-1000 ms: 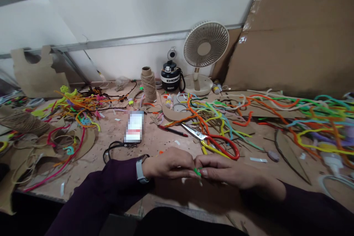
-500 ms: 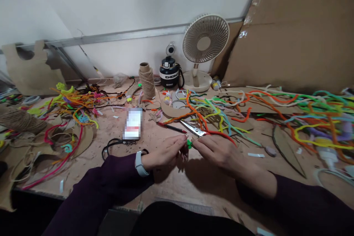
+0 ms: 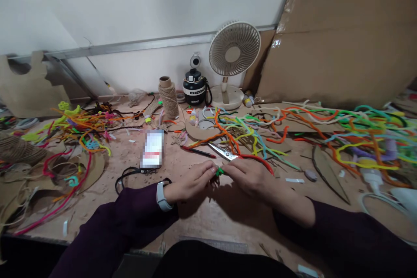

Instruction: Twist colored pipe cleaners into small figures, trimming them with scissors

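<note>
My left hand [image 3: 192, 181] and my right hand [image 3: 256, 180] meet above the near middle of the table, fingertips almost touching. Between them they pinch a small twisted green pipe cleaner [image 3: 219, 171]. Thin brown strands [image 3: 214, 183] hang below it by my left fingers; what they belong to is mostly hidden. Both hands are closed, thumbs pressed to fingers. Just beyond them lie open-bladed scissors [image 3: 224, 151] with red handles, partly behind my right hand. A dark pen [image 3: 199, 152] with a red tip lies left of the scissors.
Colourful pipe cleaners [image 3: 260, 139] spread over the right side, another heap [image 3: 87, 124] at left. A phone [image 3: 152, 147] lies left of the pen. Behind stand a twine spool [image 3: 168, 100], a black bottle [image 3: 194, 89] and a fan [image 3: 233, 54]. A ruler [image 3: 224, 245] lies at the near edge.
The view has shifted slightly, so the scene sits a little further left. Both hands keep their pinch on the green pipe cleaner, with only slight finger movement.
</note>
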### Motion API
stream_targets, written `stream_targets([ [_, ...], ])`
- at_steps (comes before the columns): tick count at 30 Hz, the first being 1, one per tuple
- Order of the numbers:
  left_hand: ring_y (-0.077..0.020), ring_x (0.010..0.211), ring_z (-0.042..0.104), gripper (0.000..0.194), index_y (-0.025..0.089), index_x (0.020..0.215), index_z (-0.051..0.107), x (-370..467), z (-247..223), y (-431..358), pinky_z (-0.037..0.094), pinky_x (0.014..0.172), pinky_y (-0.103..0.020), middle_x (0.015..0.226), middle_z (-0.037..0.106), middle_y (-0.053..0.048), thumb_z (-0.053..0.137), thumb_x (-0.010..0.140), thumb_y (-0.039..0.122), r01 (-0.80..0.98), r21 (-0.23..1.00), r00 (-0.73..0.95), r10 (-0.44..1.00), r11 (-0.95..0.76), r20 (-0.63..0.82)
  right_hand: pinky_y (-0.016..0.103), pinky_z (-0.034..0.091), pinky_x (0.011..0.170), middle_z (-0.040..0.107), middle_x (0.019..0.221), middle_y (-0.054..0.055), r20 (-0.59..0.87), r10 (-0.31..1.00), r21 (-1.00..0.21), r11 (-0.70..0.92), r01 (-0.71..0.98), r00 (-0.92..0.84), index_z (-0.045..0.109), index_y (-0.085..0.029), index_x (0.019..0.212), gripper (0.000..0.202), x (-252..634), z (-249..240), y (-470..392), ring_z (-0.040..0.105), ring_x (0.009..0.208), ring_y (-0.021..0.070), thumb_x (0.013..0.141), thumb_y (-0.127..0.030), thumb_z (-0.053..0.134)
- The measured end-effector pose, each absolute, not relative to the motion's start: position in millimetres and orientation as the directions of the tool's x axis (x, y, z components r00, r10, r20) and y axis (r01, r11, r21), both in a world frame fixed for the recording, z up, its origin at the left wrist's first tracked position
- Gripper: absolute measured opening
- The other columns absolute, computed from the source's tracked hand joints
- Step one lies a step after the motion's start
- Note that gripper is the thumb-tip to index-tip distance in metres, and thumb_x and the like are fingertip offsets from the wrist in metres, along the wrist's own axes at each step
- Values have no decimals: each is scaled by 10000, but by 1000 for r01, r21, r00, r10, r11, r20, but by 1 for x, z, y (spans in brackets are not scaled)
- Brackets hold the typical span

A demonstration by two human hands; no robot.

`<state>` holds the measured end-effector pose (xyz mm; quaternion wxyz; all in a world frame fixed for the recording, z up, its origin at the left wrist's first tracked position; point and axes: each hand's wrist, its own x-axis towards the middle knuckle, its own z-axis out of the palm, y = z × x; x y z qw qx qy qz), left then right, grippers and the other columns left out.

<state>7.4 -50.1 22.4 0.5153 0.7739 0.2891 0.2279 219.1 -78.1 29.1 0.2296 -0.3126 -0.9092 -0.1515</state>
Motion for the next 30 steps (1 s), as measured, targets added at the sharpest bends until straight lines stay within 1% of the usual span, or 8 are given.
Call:
stream_targets([
  [4,-122,686,445,279,176,816,445,6,24,-51,407,670,-265,757,493,-8,292,988,333,255,862,745,658,-438,114,253,381,543,595,691,30,527,532,81,744,663,-662,644,-158,892,348,219,26,-77,526,614,139,967,-105,309],
  [8,-125,684,451,277,175,815,447,7,21,-50,405,664,-270,756,508,-12,290,985,326,319,830,730,677,-458,93,265,405,555,622,739,59,492,584,34,727,685,-645,650,-141,907,301,216,24,-78,549,637,158,963,-156,354],
  [13,-128,701,452,280,179,839,454,8,14,-42,414,686,-269,770,502,-1,299,974,369,326,881,633,772,-344,67,340,496,701,659,951,144,276,711,-72,686,724,-647,608,-106,1139,337,215,37,-74,620,833,240,919,-338,503],
  [17,-135,698,466,266,186,827,458,9,11,-36,416,677,-270,765,510,-1,308,968,354,351,885,565,823,-307,61,376,501,723,680,965,143,88,744,-122,667,734,-662,601,-129,1171,342,212,48,-65,639,831,262,912,-332,510],
  [20,-138,692,465,262,185,831,467,8,8,-35,412,672,-277,764,506,-5,319,968,351,351,874,528,842,-335,111,370,496,770,681,995,140,105,772,-220,632,743,-626,600,-141,1161,347,214,52,-59,641,887,256,937,-372,469],
  [24,-143,702,498,291,183,894,480,8,3,-34,415,665,-278,789,537,-19,304,979,399,272,916,495,859,-294,129,328,484,810,662,1008,109,172,880,-376,474,796,-443,596,-173,1092,374,230,54,-60,622,924,213,992,-372,296],
  [26,-147,720,514,309,180,901,485,9,2,-34,420,683,-284,804,557,-32,307,979,419,244,929,443,884,-279,149,319,487,740,651,925,102,93,920,-333,390,858,-381,602,-172,1023,348,240,51,-65,620,838,212,970,-336,301],
  [30,-146,673,516,323,178,859,486,12,5,-36,417,638,-283,774,577,-45,314,979,424,181,952,350,921,-248,173,378,490,746,619,1005,170,9,927,-140,371,918,-374,607,-134,997,305,253,33,-78,614,880,276,843,-354,462],
])
